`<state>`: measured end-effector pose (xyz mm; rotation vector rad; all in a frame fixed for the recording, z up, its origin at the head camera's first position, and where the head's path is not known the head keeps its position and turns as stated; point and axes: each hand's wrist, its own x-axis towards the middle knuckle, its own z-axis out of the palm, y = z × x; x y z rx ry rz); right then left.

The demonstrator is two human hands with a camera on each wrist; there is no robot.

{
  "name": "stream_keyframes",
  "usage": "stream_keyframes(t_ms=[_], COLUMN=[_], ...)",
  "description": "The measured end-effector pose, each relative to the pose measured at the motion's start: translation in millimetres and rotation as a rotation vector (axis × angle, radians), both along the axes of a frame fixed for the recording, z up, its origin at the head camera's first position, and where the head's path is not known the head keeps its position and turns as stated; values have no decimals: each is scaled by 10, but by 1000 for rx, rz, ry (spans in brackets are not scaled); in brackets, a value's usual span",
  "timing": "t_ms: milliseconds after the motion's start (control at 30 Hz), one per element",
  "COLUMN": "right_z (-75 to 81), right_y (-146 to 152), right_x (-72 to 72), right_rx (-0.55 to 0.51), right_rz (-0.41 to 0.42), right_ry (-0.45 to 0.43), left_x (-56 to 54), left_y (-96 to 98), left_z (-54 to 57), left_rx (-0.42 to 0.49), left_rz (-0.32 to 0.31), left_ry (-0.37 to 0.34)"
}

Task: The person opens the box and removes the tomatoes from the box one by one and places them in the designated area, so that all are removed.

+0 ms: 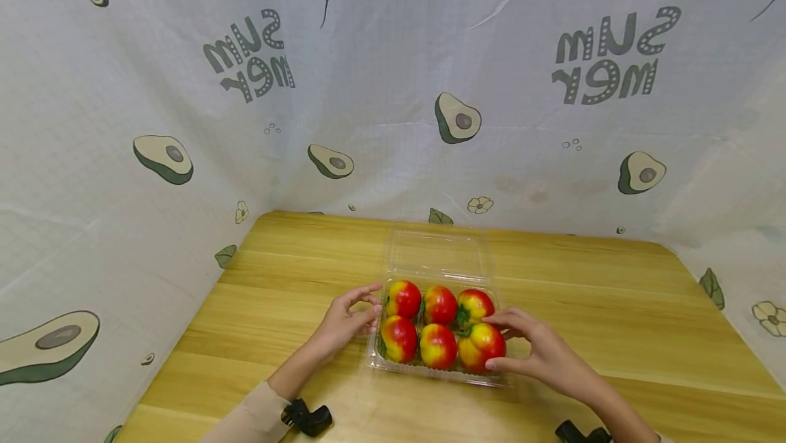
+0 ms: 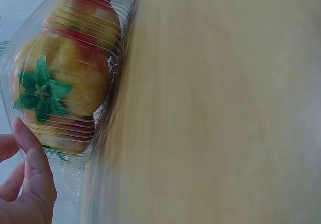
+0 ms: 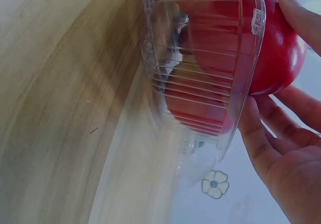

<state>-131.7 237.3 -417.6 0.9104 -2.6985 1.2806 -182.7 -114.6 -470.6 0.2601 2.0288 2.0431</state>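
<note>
A clear plastic clamshell box (image 1: 439,376) holds two rows of red-and-yellow fruits with green leafy tops. My right hand (image 1: 543,351) grips the front right fruit (image 1: 479,346), thumb on its near side and fingers on its far side. In the right wrist view this red fruit (image 3: 281,48) stands partly above the rim, between thumb and fingers. My left hand (image 1: 342,323) steadies the box's left side with its fingertips at the rim. Through the ribbed wall in the left wrist view shows a fruit (image 2: 65,78) with a green star-shaped top, just above the fingertips.
The box's transparent lid (image 1: 437,253) lies folded open toward the back of the wooden table (image 1: 583,293). Behind and beside the table hangs a pale cloth (image 1: 381,88) printed with avocados. Black wrist straps (image 1: 307,418) sit on both forearms.
</note>
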Motion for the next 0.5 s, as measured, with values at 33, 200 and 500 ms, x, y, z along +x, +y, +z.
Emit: stream_keyframes(t_ms=[33,200,500], right_z=[5,17,46], right_y=[2,9,43], right_x=[2,7,17], right_rx=[0,4,-35], right_rz=[0,-18,0], right_ry=[-7,-39,-84], left_x=[0,2,8], left_y=[2,4,8], left_z=[1,2,13], left_rx=[0,4,3], left_rz=[0,1,3], left_ry=[0,-3,1])
